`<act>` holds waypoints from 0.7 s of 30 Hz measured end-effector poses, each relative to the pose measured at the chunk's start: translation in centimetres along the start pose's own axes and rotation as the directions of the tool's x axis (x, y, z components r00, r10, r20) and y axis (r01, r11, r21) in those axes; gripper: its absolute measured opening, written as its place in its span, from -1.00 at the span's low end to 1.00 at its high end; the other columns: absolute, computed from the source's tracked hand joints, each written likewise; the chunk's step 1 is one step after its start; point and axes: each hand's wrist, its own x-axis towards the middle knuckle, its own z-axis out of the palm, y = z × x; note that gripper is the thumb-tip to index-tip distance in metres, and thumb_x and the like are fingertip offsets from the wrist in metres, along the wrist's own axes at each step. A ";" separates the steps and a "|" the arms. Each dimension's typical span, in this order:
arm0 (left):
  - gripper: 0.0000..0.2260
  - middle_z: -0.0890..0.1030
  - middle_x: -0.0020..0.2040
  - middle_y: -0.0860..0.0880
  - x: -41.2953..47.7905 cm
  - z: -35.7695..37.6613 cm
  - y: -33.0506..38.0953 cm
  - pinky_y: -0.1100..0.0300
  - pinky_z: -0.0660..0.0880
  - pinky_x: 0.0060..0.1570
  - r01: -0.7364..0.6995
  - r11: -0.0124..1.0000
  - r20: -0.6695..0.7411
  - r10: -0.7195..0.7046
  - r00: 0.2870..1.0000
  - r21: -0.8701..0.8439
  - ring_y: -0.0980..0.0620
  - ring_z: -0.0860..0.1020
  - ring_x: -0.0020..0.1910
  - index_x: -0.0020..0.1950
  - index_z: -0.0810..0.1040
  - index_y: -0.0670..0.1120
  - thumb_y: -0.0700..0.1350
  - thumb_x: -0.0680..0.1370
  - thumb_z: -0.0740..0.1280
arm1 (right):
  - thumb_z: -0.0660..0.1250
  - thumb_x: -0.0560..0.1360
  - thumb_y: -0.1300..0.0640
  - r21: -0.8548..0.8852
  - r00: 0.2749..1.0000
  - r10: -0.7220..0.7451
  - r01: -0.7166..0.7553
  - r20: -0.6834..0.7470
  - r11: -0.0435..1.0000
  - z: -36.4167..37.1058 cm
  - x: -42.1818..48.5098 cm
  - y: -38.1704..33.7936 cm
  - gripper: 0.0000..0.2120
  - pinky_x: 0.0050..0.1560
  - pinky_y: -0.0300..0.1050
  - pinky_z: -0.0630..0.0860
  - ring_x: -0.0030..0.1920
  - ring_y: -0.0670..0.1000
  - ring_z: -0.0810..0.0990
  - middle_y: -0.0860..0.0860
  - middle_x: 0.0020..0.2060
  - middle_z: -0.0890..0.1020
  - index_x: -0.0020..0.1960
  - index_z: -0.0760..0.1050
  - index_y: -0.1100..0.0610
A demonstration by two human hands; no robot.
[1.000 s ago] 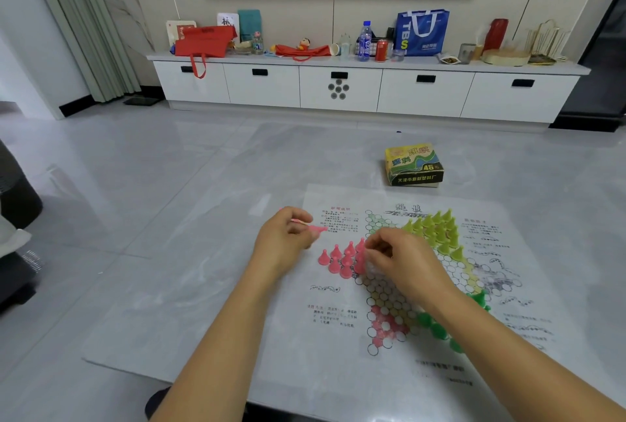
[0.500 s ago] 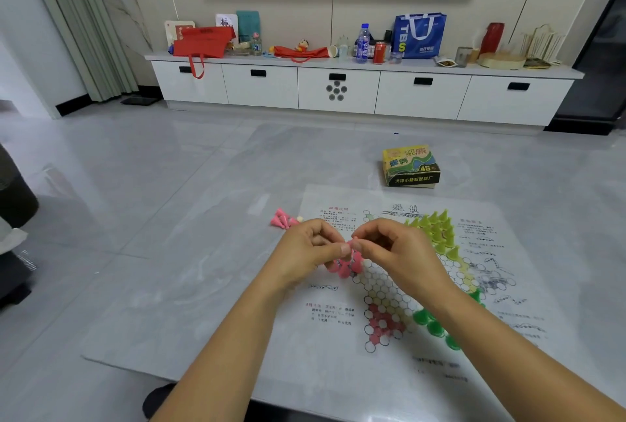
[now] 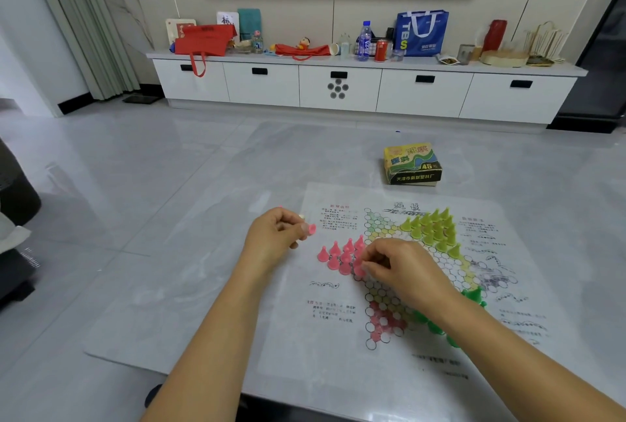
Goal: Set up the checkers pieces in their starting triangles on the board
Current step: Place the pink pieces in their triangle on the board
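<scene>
A printed paper checkers board (image 3: 338,326) lies on the grey table. Several pink cone pieces (image 3: 333,257) stand in its left triangle. Yellow-green pieces (image 3: 432,228) fill the far right triangle, and green pieces (image 3: 472,294) stand at the right, partly hidden by my right forearm. My left hand (image 3: 276,240) hovers left of the board and pinches a pink piece (image 3: 310,229) in its fingertips. My right hand (image 3: 399,267) is down at the inner edge of the pink group, fingers curled and pinching a pink piece (image 3: 358,271) on the board.
A yellow and green game box (image 3: 411,164) sits on the table beyond the board. Across the tiled floor stands a white cabinet (image 3: 338,89) with bags, bottles and cans on top. A dark object (image 3: 13,218) is at the far left.
My hands, which met over the pink pieces half a second ago, have parted: the left drew back to the left with a pink piece, the right went down to the pink group.
</scene>
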 end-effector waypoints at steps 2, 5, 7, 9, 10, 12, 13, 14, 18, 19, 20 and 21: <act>-0.92 0.54 -0.34 -0.07 0.4 -0.3 -0.4 0.45 0.38 -0.47 0.006 1.000 -0.035 -0.006 0.999 0.015 0.20 0.49 -0.47 -0.09 0.53 -0.30 -0.33 0.44 0.35 | 0.34 0.46 0.12 -0.026 1.000 -0.005 0.005 0.005 1.000 0.0 -0.1 -0.1 -0.91 -0.02 -0.07 0.53 -0.13 -0.05 0.57 -0.04 -0.15 0.65 -0.07 0.58 0.10; -0.88 0.48 -0.37 -0.06 1.2 -0.8 -1.3 0.27 0.38 -0.33 0.023 0.998 -0.115 -0.017 0.993 0.052 0.05 0.42 -0.39 -0.26 0.52 -0.14 -0.32 0.42 0.37 | 0.33 0.46 0.11 -0.050 1.000 -0.006 0.007 0.011 0.999 0.1 -0.2 -0.2 -0.91 -0.03 -0.08 0.52 -0.12 -0.06 0.55 -0.05 -0.14 0.64 -0.07 0.58 0.08; -0.82 0.45 -0.38 -0.01 1.7 -1.1 -2.0 0.23 0.33 -0.33 0.033 0.993 -0.163 -0.015 0.986 0.112 0.07 0.40 -0.39 -0.31 0.49 -0.07 -0.30 0.42 0.38 | 0.33 0.47 0.10 -0.071 1.000 -0.013 0.014 0.020 0.997 0.2 -0.1 -0.2 -0.90 -0.02 -0.10 0.51 -0.11 -0.05 0.55 -0.04 -0.13 0.64 -0.06 0.58 0.08; -0.81 0.46 -0.38 0.03 2.1 -1.4 -2.6 0.21 0.32 -0.34 0.045 0.980 -0.198 -0.006 0.980 0.193 0.05 0.40 -0.38 -0.32 0.48 -0.02 -0.26 0.42 0.38 | 0.32 0.47 0.10 -0.095 0.999 -0.026 0.029 0.032 0.995 0.4 -0.1 -0.2 -0.89 -0.03 -0.13 0.50 -0.11 -0.07 0.54 -0.05 -0.11 0.64 -0.04 0.58 0.09; -0.79 0.47 -0.37 0.03 2.3 -1.5 -2.8 0.18 0.33 -0.32 0.050 0.971 -0.209 0.000 0.978 0.234 0.03 0.41 -0.36 -0.34 0.47 0.01 -0.25 0.42 0.38 | 0.32 0.48 0.09 -0.103 0.999 -0.031 0.035 0.035 0.994 0.6 -0.1 -0.2 -0.89 -0.04 -0.16 0.49 -0.12 -0.07 0.53 -0.05 -0.11 0.63 -0.04 0.57 0.09; -0.77 0.49 -0.33 0.02 2.5 -1.5 -3.2 0.17 0.34 -0.24 0.053 0.948 -0.218 0.018 0.976 0.314 -0.01 0.44 -0.29 -0.34 0.45 0.05 -0.23 0.42 0.37 | 0.31 0.48 0.09 -0.116 0.999 -0.039 0.042 0.031 0.992 0.8 -0.1 -0.1 -0.89 -0.06 -0.19 0.48 -0.14 -0.09 0.51 -0.05 -0.10 0.63 -0.04 0.56 0.09; -0.78 0.51 -0.28 0.00 2.6 -1.4 -3.2 0.17 0.34 -0.22 0.052 0.932 -0.220 0.030 0.975 0.358 -0.02 0.45 -0.26 -0.33 0.45 0.05 -0.22 0.43 0.35 | 0.31 0.48 0.09 -0.121 0.999 -0.041 0.043 0.026 0.992 0.8 0.0 -0.1 -0.89 -0.07 -0.20 0.47 -0.14 -0.09 0.50 -0.05 -0.09 0.63 -0.04 0.56 0.09; -0.81 0.52 -0.21 -0.03 2.7 -1.3 -3.2 0.18 0.33 -0.20 0.049 0.914 -0.220 0.045 0.974 0.402 -0.02 0.45 -0.23 -0.30 0.46 0.04 -0.22 0.43 0.33 | 0.31 0.48 0.09 -0.126 0.999 -0.043 0.045 0.022 0.991 0.9 0.0 -0.1 -0.89 -0.08 -0.20 0.46 -0.15 -0.09 0.49 -0.05 -0.08 0.63 -0.03 0.56 0.09; -0.88 0.50 -0.10 -0.06 2.7 -0.4 -2.7 0.21 0.32 -0.14 -0.099 0.867 -0.122 0.181 0.976 0.488 -0.03 0.48 -0.14 -0.12 0.55 -0.04 -0.24 0.45 0.30 | 0.29 0.49 0.06 -0.172 0.998 -0.057 0.060 0.024 0.983 0.9 0.1 0.0 -0.86 -0.09 -0.22 0.44 -0.11 -0.08 0.51 -0.06 -0.05 0.61 0.00 0.54 0.07; -0.86 0.52 -0.08 -0.08 2.7 0.0 -2.7 0.21 0.34 -0.09 -0.169 0.836 -0.069 0.239 0.969 0.521 -0.05 0.49 -0.08 -0.06 0.58 -0.07 -0.25 0.46 0.30 | 0.29 0.49 0.06 -0.181 0.998 -0.058 0.062 0.025 0.982 0.9 0.1 0.0 -0.86 -0.07 -0.21 0.45 -0.08 -0.06 0.52 -0.06 -0.04 0.61 0.00 0.54 0.06; -0.82 0.54 -0.03 -0.10 2.8 0.5 -2.8 0.19 0.36 -0.01 -0.233 0.793 -0.014 0.291 0.957 0.563 -0.07 0.49 -0.01 0.02 0.59 -0.10 -0.26 0.46 0.30 | 0.29 0.49 0.05 -0.183 0.998 -0.058 0.061 0.026 0.981 0.9 0.1 0.0 -0.86 -0.06 -0.20 0.46 -0.06 -0.06 0.54 -0.06 -0.04 0.61 0.00 0.54 0.06; -0.78 0.55 0.05 -0.11 2.9 0.9 -3.0 0.18 0.36 0.07 -0.283 0.745 0.039 0.327 0.944 0.605 -0.08 0.47 0.06 0.09 0.58 -0.11 -0.25 0.48 0.28 | 0.29 0.49 0.05 -0.183 0.998 -0.058 0.061 0.025 0.981 1.0 0.1 0.0 -0.86 -0.06 -0.20 0.47 -0.05 -0.05 0.54 -0.06 -0.04 0.61 0.00 0.54 0.06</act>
